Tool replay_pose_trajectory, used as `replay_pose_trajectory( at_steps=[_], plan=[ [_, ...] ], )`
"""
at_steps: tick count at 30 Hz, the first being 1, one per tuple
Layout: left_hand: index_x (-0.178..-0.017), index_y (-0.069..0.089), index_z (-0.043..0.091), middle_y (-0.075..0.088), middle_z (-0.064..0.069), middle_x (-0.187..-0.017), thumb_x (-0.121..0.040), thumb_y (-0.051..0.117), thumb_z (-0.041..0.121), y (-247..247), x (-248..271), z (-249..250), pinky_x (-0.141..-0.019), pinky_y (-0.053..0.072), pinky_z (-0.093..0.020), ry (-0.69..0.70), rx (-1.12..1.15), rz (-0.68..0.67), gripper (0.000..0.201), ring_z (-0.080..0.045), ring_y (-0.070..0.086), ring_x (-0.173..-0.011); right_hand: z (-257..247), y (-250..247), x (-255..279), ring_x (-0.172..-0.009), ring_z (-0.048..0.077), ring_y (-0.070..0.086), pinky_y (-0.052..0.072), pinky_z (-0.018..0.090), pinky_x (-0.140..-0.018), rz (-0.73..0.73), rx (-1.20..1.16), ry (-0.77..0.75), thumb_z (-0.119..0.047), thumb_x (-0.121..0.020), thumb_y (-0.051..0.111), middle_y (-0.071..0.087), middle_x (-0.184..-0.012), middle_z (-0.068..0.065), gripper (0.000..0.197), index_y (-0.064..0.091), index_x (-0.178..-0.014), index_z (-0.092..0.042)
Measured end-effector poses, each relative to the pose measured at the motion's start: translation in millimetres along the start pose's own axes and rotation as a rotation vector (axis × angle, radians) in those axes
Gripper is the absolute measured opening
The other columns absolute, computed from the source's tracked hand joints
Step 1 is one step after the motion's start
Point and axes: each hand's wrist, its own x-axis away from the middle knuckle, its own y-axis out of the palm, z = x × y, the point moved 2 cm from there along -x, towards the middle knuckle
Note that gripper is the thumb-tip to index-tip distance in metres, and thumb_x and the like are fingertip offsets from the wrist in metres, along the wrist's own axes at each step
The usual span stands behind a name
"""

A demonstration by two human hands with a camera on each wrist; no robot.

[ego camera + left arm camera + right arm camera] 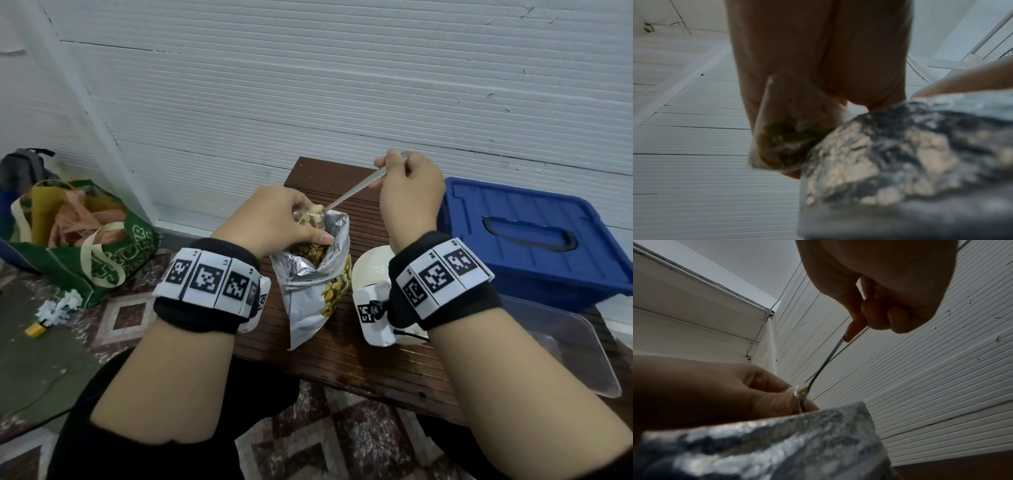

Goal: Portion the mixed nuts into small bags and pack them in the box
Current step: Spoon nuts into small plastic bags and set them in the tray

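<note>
- Head view: your left hand (274,219), at frame centre, pinches a small clear bag (310,219) at its mouth, holding it over the open top of the foil nut pouch (317,270), which stands on the brown slatted desk (359,356).
- Your right hand (409,192), up and to the right of the small bag, is clenched round the handle of a metal spoon (356,188). The spoon's long axis slants down-left from that hand, and its bowl sits at the small bag's mouth with nuts on it. I judge the coming tip depends on keeping that bowl inside the mouth.
- A white bowl (371,263) sits right of the pouch, a clear plastic tub (561,346) at the lower right, and a blue lidded box (534,233) at the right edge. A green tote (102,260) lies on the patterned floor at left, with a white ribbed wall behind.
- Left wrist view: your fingers (818,65) hold the clear bag, with nuts gathered in its bottom, touching the crumpled foil at the lower right.
- Right wrist view: your fingers (879,313) curl round the spoon handle at the top; the shaft runs down-left to your left hand above the foil.
</note>
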Motion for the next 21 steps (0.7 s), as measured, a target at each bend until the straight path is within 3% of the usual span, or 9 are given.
replay_pose_trajectory(
  at_steps=[3, 6, 10, 12, 14, 17, 21],
  plan=[
    [-0.106, 0.067, 0.021, 0.06, 0.012, -0.088, -0.065, 0.081, 0.048, -0.4, -0.9, -0.3, -0.065, 0.041, -0.016, 0.003, 0.036, 0.022, 0.051, 0.001, 0.053, -0.078, -2.7, 0.3, 4.1, -0.055, -0.013, 0.051, 0.037, 0.002, -0.058, -0.043, -0.016, -0.049, -0.026, -0.1, 0.044, 0.061, -0.064, -0.007, 0.027, 0.065, -0.086, -0.019],
    [-0.102, 0.065, 0.024, 0.061, 0.011, -0.092, -0.065, 0.081, 0.046, -1.3, -0.6, -1.3, -0.062, 0.042, -0.013, 0.002, 0.103, 0.04, 0.046, 0.0, 0.055, -0.081, -6.9, -0.6, 7.2, -0.06, -0.007, 0.054, 0.039, 0.005, -0.063, -0.05, -0.088, -0.122, -0.026, -0.1, 0.045, 0.06, -0.062, -0.008, 0.025, 0.063, -0.084, -0.023],
    [-0.084, 0.058, 0.03, 0.058, 0.013, -0.087, -0.067, 0.077, 0.05, -5.5, -0.4, -3.5, -0.058, 0.037, -0.016, -0.019, 0.15, 0.073, 0.033, 0.0, 0.051, -0.077, -11.4, -6.7, 7.1, -0.067, 0.006, 0.057, 0.049, 0.029, -0.072, 0.012, -0.16, -0.255, -0.022, -0.1, 0.046, 0.061, -0.068, -0.011, 0.023, 0.062, -0.083, -0.022],
    [-0.081, 0.058, 0.029, 0.058, 0.011, -0.085, -0.068, 0.076, 0.05, -8.3, -0.9, -6.4, -0.057, 0.037, -0.016, -0.035, 0.162, 0.082, 0.031, -0.001, 0.052, -0.076, -12.0, -10.9, 5.1, -0.067, 0.008, 0.057, 0.051, 0.035, -0.072, 0.057, -0.191, -0.284, -0.022, -0.099, 0.045, 0.062, -0.073, -0.011, 0.024, 0.062, -0.082, -0.024],
    [-0.084, 0.063, 0.024, 0.06, 0.01, -0.087, -0.068, 0.076, 0.05, -10.9, -1.4, -10.4, -0.059, 0.038, -0.016, -0.049, 0.193, 0.1, 0.033, -0.002, 0.054, -0.08, -11.5, -15.2, 2.4, -0.066, 0.006, 0.057, 0.051, 0.031, -0.07, 0.108, -0.214, -0.278, -0.022, -0.099, 0.045, 0.063, -0.077, -0.009, 0.025, 0.061, -0.081, -0.025],
    [-0.074, 0.062, 0.024, 0.067, 0.007, -0.092, -0.07, 0.078, 0.044, -14.9, 0.0, -13.7, -0.059, 0.04, -0.013, -0.052, 0.264, 0.107, 0.026, -0.003, 0.058, -0.082, -8.9, -21.4, -0.6, -0.062, 0.0, 0.056, 0.049, 0.021, -0.067, 0.187, -0.218, -0.239, -0.021, -0.1, 0.044, 0.061, -0.076, -0.012, 0.024, 0.061, -0.082, -0.022],
    [-0.067, 0.061, 0.025, 0.071, 0.005, -0.096, -0.071, 0.078, 0.037, -19.8, 2.3, -15.6, -0.054, 0.041, -0.002, -0.033, 0.327, 0.11, 0.022, -0.001, 0.06, -0.079, -2.8, -25.5, -1.4, -0.058, -0.004, 0.055, 0.046, 0.018, -0.067, 0.261, -0.174, -0.159, -0.021, -0.1, 0.044, 0.057, -0.068, -0.016, 0.029, 0.058, -0.076, -0.029]
  ],
)
